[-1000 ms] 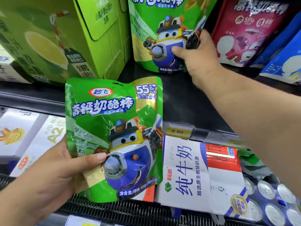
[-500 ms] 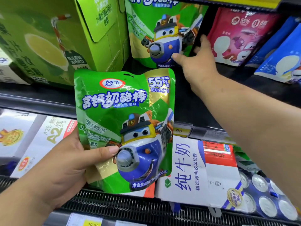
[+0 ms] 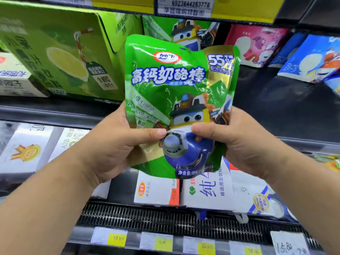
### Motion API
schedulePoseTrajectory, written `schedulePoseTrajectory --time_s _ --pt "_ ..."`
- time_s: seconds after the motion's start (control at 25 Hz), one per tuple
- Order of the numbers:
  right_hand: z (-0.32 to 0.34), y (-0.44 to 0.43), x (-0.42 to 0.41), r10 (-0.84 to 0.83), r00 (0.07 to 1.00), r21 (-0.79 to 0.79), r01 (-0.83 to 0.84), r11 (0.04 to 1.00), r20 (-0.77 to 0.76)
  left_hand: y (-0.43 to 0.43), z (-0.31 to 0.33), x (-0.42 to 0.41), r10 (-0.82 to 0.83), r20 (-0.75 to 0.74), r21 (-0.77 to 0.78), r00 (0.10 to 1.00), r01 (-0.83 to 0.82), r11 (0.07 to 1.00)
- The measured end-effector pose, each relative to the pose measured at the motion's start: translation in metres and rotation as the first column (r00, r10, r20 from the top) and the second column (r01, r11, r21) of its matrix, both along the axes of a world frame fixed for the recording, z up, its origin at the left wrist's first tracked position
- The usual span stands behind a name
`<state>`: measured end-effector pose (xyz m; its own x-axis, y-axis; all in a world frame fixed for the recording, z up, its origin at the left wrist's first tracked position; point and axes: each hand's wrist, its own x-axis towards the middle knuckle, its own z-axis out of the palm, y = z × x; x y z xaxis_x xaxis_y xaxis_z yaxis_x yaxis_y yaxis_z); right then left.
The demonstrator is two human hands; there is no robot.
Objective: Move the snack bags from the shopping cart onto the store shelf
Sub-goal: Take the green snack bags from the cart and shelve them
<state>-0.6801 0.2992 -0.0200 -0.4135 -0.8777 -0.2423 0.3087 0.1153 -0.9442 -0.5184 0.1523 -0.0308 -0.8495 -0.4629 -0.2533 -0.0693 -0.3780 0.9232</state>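
Observation:
A green snack bag (image 3: pixel 165 85) with a cartoon plane on it is upright in front of the dark store shelf (image 3: pixel 276 111). My left hand (image 3: pixel 110 144) grips its lower left edge, thumb on the front. My right hand (image 3: pixel 244 144) grips its lower right edge, thumb pressed beside the plane's nose. A second, matching green bag (image 3: pixel 193 32) stands at the back of the shelf, mostly hidden behind the held one. The shopping cart is out of view.
A large green drink carton (image 3: pixel 60 52) stands on the shelf to the left. Pink bags (image 3: pixel 257 45) and blue bags (image 3: pixel 312 59) lean at the right. Milk cartons (image 3: pixel 211 190) fill the level below, with price tags (image 3: pixel 161 242) along the front rail.
My right hand left the bag on the shelf and came down to take the held bag's right side. The held bag rose and moved right, toward the shelf.

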Motion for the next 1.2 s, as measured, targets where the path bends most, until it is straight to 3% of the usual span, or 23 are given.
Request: schedulePoseTrajectory --time_s 0.44,0.76,0.84,1.0,1.2 --pt "0.01 -0.053 -0.048 -0.216 0.974 -0.124 0.208 0.97 -0.06 -0.032 0.02 -0.063 0.164 -0.105 -0.274 0.981 -0.187 0.943" --pt "-0.003 -0.094 -0.085 -0.323 0.884 -0.254 0.245 0.936 -0.337 -0.055 0.005 -0.101 0.304 -0.14 -0.431 0.942 -0.335 0.838" --pt "-0.008 -0.101 -0.091 -0.364 0.834 -0.273 0.267 0.924 -0.414 -0.057 -0.001 -0.111 0.366 -0.152 -0.465 0.918 -0.393 0.793" --pt "-0.016 -0.113 -0.098 -0.433 0.76 -0.315 0.311 0.897 -0.485 -0.059 -0.006 -0.129 0.514 -0.154 -0.63 0.844 -0.485 0.607" --pt "-0.017 -0.128 -0.109 -0.489 0.713 -0.324 0.37 0.871 -0.503 -0.068 -0.011 -0.151 0.57 -0.093 -0.693 0.817 -0.464 0.552"
